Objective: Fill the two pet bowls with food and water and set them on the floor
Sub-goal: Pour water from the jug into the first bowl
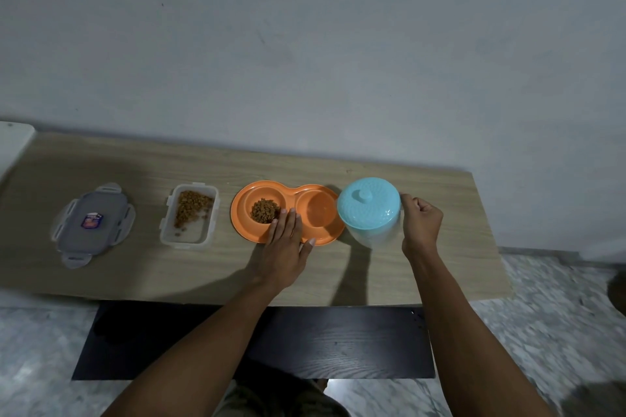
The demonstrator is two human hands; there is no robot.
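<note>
The orange double bowl (pixel 244 201) sits in the middle of the wooden surface (pixel 437 281), its left cup holding a small heap of kibble (pixel 264 211), its right cup looking bare. The left hand (pixel 286 237) lies flat on the bowl's near rim, fingers straight. Just beside the bowl on the right stands a jug (pixel 369 210) with a blue lid; the right hand (pixel 421 223) is curled round its handle. Further left are an open food box (pixel 188 240) and its lid (pixel 93 223).

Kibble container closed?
No, the kibble container stands open, and its lid lies flat on the table to its left.
</note>
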